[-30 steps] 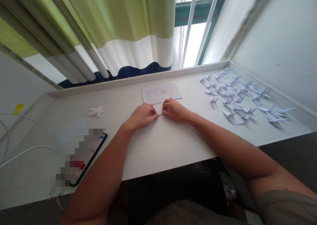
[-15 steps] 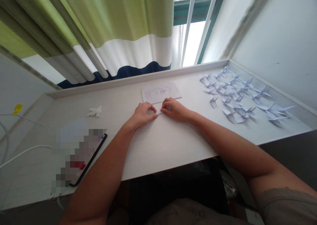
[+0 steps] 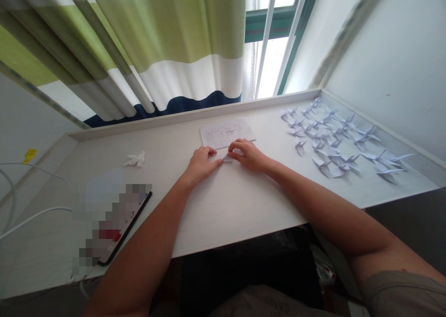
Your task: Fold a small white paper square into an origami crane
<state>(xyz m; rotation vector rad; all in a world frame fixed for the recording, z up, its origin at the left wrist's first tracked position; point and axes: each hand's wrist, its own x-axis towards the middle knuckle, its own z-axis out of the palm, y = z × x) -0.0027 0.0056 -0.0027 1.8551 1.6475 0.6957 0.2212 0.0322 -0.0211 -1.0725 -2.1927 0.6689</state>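
A small piece of folded white paper (image 3: 227,159) lies on the desk between my hands, partly covered by fingers. My right hand (image 3: 248,155) pinches it from the right with thumb and forefinger. From the left, my left hand (image 3: 203,163) reaches in with its thumb stretched to the paper's edge; its fingers are curled a little and stand apart from the thumb. Just beyond both hands lies a stack of printed paper sheets (image 3: 228,133). Several folded paper cranes (image 3: 324,142) stand in a group to the right of my right hand.
The white desk (image 3: 223,210) has a raised rim along its back and sides. Crumpled white tissue (image 3: 135,159) lies to the left. A dark-edged tablet (image 3: 125,228), its screen blurred, lies beside my left forearm, with white cables (image 3: 38,212) further left. A striped curtain (image 3: 181,33) hangs behind.
My left fingers have opened away from the thumb, whose tip stays at the paper. My right hand has shifted slightly, and more of the folded paper shows. The view has tilted a little upward.
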